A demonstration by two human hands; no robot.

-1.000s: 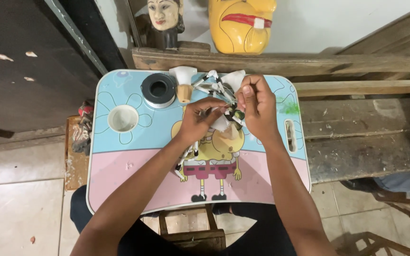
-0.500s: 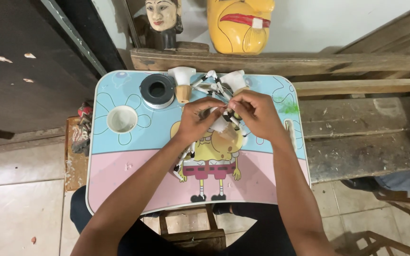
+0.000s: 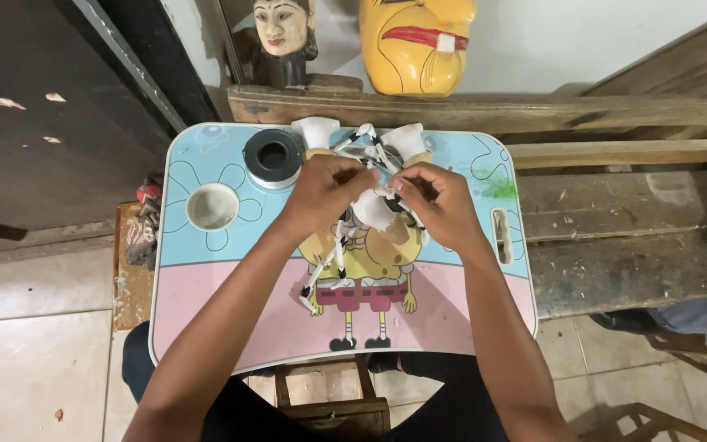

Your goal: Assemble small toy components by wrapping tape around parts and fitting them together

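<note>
Head view, looking down on a small rounded tabletop (image 3: pixel 206 311) printed in light blue and pink with a yellow cartoon figure. Left hand (image 3: pixel 325 190) and right hand (image 3: pixel 439 200) meet over the upper middle of the tabletop, both closed around a small puppet-like object of white cloth-wrapped pieces and black-and-white striped cords (image 3: pixel 370 209). Left fingers are curled and pinch the object near its top; right fingers are likewise bent inward, gripping the object from the other side. The exact contact points are hidden under the fingers. Striped cords hang down from the object and trail across the yellow print toward the pink band. Behind the hands, two white-capped wooden pieces (image 3: pixel 317 133) stand near the far edge, with more striped cord between them. A black roll of tape on a white ring (image 3: pixel 272 157) lies left of these; a round white cup recess (image 3: pixel 212 206) sits further left. A yellow carved mask (image 3: pixel 416 41) and a painted head figure (image 3: pixel 285 37) rest on the wooden beam (image 3: pixel 615 110) beyond.
</note>
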